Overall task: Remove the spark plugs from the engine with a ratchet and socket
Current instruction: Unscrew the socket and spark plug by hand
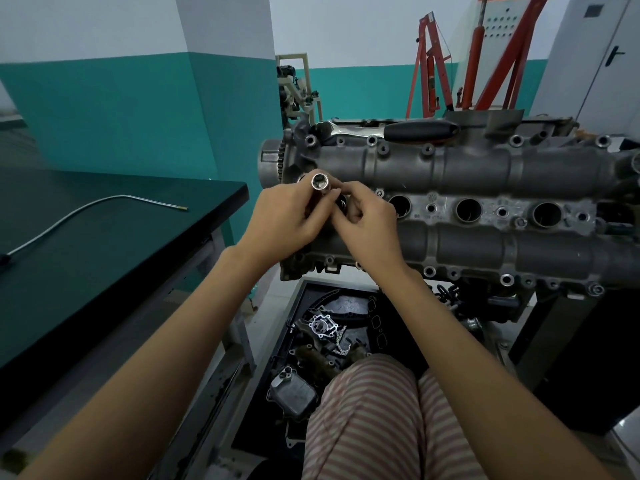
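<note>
A grey engine cylinder head (467, 174) lies across the right half of the view, with three open spark plug wells (468, 210) visible in a row. My left hand (287, 216) grips a silver socket (320, 183) with its open end facing up, just in front of the head's left end. My right hand (367, 223) is pressed against the left one, its fingertips pinching at the socket's lower part; what lies between the fingers is hidden. A ratchet (391, 129) with a black handle rests on the far top edge of the engine.
A dark green workbench (104, 244) stands at left with a thin bent metal tube (79, 213) on it. Below the engine a black tray (311, 341) holds several loose engine parts. A red engine hoist (474, 57) stands behind. My striped trouser leg (374, 420) is at the bottom.
</note>
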A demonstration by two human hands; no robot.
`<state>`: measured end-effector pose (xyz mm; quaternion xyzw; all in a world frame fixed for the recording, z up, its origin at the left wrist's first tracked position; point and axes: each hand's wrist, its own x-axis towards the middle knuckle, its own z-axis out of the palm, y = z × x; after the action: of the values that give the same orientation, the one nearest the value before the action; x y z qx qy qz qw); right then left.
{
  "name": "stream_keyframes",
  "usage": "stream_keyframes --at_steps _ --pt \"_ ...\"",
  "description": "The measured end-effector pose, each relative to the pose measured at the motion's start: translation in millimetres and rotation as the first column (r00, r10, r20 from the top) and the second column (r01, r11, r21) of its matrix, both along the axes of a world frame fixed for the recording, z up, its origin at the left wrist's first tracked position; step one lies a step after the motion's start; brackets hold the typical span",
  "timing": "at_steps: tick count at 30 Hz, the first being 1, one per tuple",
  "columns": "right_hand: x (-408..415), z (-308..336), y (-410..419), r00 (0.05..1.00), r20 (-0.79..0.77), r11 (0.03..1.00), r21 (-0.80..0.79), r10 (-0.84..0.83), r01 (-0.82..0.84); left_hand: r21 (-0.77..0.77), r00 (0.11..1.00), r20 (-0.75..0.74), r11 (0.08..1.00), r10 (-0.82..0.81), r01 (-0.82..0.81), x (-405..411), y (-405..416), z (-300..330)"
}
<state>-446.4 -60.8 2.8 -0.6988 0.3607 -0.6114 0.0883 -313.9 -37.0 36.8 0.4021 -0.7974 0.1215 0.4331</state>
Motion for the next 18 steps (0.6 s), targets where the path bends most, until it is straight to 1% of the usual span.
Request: stream_keyframes --at_steps 5,8,10,13,16,18 --pt "5 -1 -1 0.999 0.018 0.999 0.014 -0.042 0.041 -0.050 0.989 -0.125 0.995 0.080 -0.087 -7 -1 -6" --pt "5 -1 -1 0.998 0.016 0.998 0.025 -0.060 0.060 -0.078 0.963 -0.263 0.993 0.063 -0.086 -13 -3 -8" --pt "7 -1 0 0.998 0.012 0.997 0.046 -0.065 0.064 -0.074 0.945 -0.320 0.992 0.072 -0.101 -17 -3 -9" --pt "7 0 2 0.997 0.000 0.996 0.055 -0.073 0.073 -0.094 0.953 -0.300 0.992 0.049 -0.081 -16 -1 -10" --pt "4 0 5 0.999 -0.017 0.998 0.048 -0.031 0.032 -0.130 0.976 -0.216 0.991 0.001 -0.030 -11 4 -11" --pt "3 1 7 1.000 -0.026 1.000 0.013 -0.016 0.017 -0.138 0.985 -0.171 0.990 0.008 -0.032 -8 3 -11"
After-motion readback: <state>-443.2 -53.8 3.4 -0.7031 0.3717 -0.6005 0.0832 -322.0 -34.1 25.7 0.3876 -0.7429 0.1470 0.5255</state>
